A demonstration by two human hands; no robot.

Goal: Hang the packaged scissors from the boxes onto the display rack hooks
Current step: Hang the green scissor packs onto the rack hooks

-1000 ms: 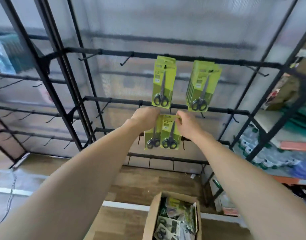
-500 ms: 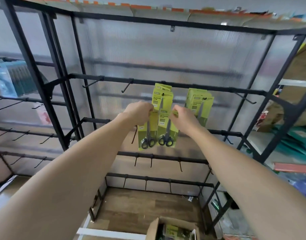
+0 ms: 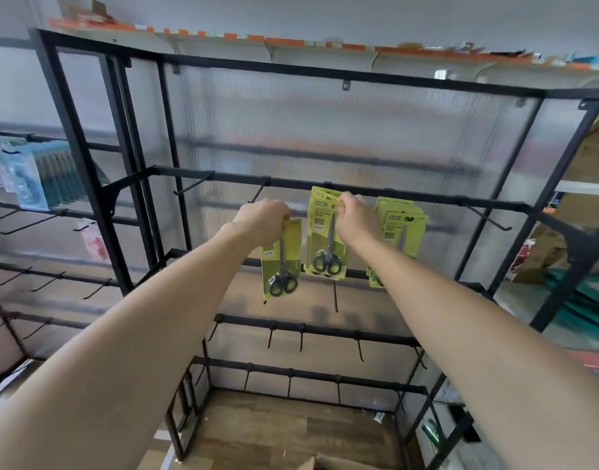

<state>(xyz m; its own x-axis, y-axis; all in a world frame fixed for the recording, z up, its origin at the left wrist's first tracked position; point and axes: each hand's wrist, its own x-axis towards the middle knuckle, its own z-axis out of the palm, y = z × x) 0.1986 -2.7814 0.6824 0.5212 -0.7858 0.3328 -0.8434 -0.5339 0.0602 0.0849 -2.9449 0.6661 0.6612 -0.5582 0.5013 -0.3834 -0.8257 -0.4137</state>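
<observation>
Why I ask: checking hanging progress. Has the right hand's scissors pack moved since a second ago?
Yes. The right hand raised its scissors pack from the second crossbar to the upper crossbar.

Retail shop or stockroom being stocked. Black metal display rack (image 3: 325, 72) with rows of peg hooks (image 3: 189, 189) on crossbars, ribbed translucent panel (image 3: 325, 130) behind. Identical green carded scissors packs (image 3: 398, 228) hanging in bunches on hooks, retail-style header cards. Neighbouring rack at left carries blue packaged goods (image 3: 43, 174) on same hooks. Shelving at right holds stacked merchandise (image 3: 583, 286). Cardboard box (image 3: 339, 463) on wood-pattern floor (image 3: 274, 432) below rack.
</observation>
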